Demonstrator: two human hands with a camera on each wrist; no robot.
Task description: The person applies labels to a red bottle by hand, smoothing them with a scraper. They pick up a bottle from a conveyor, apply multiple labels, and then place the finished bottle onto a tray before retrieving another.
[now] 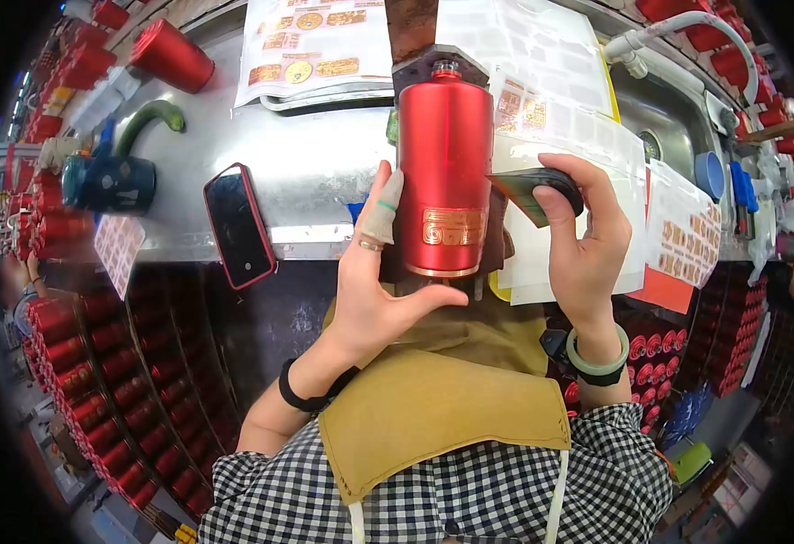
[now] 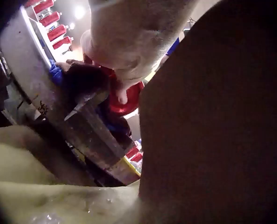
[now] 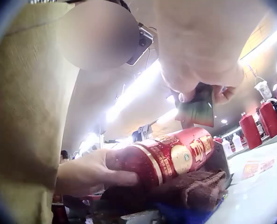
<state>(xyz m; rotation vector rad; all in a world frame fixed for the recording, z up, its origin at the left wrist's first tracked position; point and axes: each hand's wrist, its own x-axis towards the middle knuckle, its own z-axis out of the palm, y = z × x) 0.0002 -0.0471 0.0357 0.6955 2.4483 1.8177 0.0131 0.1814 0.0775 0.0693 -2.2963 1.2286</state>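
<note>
A red bottle (image 1: 445, 150) lies on its side, neck pointing away, with a gold decal (image 1: 453, 227) near its base. My left hand (image 1: 371, 290) rests against it, straight fingers along its left side and the thumb stretched across beneath its base; one finger wears a pale finger cot (image 1: 384, 213). In the right wrist view, the bottle (image 3: 187, 154) shows more gold print, and the left hand (image 3: 94, 172) is at its base. My right hand (image 1: 589, 238) pinches a dark green-black scraper (image 1: 535, 190) between thumb and fingers, its edge right at the bottle's right side.
A brown cloth (image 3: 204, 189) lies under the bottle. Wet decal sheets (image 1: 578, 172) spread to the right, near a sink (image 1: 664, 113). On the left are a phone (image 1: 239, 225), a dark teal mug (image 1: 111, 184) and another red bottle (image 1: 173, 56). Printed sheets (image 1: 315, 50) are stacked behind.
</note>
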